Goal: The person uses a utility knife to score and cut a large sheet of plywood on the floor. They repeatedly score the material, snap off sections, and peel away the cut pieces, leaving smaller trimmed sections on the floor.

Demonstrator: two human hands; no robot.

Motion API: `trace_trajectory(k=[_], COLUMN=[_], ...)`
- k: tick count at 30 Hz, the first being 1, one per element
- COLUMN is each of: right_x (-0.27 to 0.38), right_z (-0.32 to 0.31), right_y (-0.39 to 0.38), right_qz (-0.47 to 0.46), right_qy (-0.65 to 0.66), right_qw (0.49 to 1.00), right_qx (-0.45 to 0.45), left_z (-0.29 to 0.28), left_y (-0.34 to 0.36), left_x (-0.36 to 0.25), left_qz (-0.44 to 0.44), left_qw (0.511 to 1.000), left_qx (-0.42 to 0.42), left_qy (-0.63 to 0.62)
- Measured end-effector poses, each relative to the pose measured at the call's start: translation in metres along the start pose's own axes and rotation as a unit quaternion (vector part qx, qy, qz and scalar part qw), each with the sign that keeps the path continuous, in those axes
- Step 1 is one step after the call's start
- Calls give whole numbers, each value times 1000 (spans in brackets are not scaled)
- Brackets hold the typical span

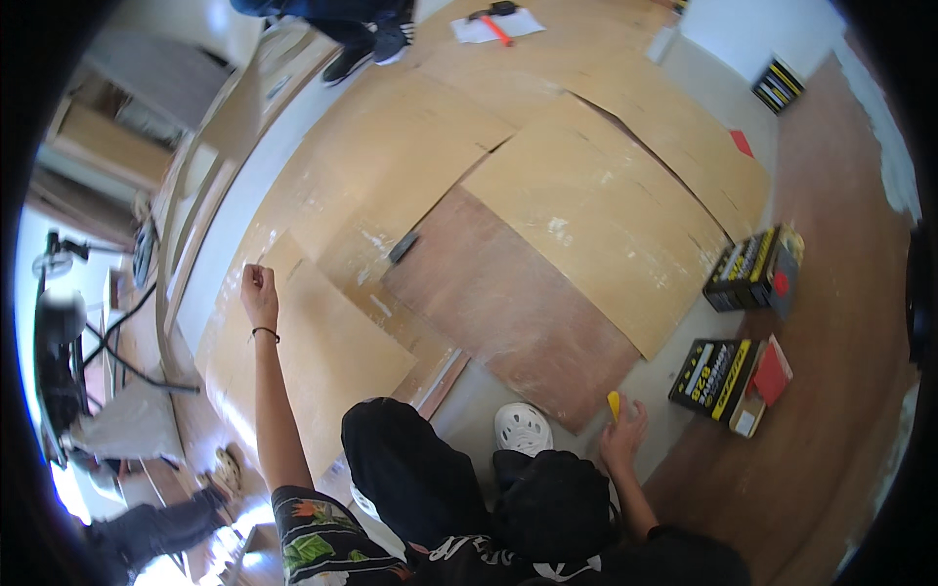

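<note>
My left hand (pixel 259 293) reaches far out to the left, fingers curled into a fist at the far corner of a light plywood sheet (pixel 332 361) lying on the floor. I cannot tell whether it grips the sheet's edge. My right hand (pixel 623 435) is low by my right knee, closed on a small yellow tool (pixel 614 402) whose tip points up. It hovers over grey floor beside a reddish-brown plywood sheet (pixel 508 303). My white shoe (pixel 523 427) stands just left of that hand.
Several light plywood sheets (pixel 586 205) overlap across the floor, with a small dark block (pixel 403 246) on one. Black and yellow boxes (pixel 752 272) (pixel 718 376) stand at the right. Another person's feet (pixel 371 39) and a paper with a red tool (pixel 493 24) are at the top.
</note>
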State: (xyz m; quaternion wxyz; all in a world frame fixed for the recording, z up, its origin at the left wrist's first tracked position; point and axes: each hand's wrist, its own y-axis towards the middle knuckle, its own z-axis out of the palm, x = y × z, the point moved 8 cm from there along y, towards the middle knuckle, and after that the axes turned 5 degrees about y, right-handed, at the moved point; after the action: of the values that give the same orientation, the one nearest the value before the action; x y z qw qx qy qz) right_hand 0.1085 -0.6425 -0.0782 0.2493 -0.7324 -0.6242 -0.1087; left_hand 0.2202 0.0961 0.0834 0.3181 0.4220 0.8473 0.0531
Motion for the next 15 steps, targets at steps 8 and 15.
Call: trace_trajectory(k=[8, 15], right_x=[116, 336], right_z=[64, 146], right_y=[80, 96], right_qz=[-108, -184], right_qy=[247, 468], right_qw=[944, 767], right_qx=[193, 399], left_z=[-142, -271], left_y=[-118, -293], left_x=[92, 228], left_qz=[-169, -375], left_qw=[965, 882], left_qx=[-199, -241], left_qy=[-34, 154])
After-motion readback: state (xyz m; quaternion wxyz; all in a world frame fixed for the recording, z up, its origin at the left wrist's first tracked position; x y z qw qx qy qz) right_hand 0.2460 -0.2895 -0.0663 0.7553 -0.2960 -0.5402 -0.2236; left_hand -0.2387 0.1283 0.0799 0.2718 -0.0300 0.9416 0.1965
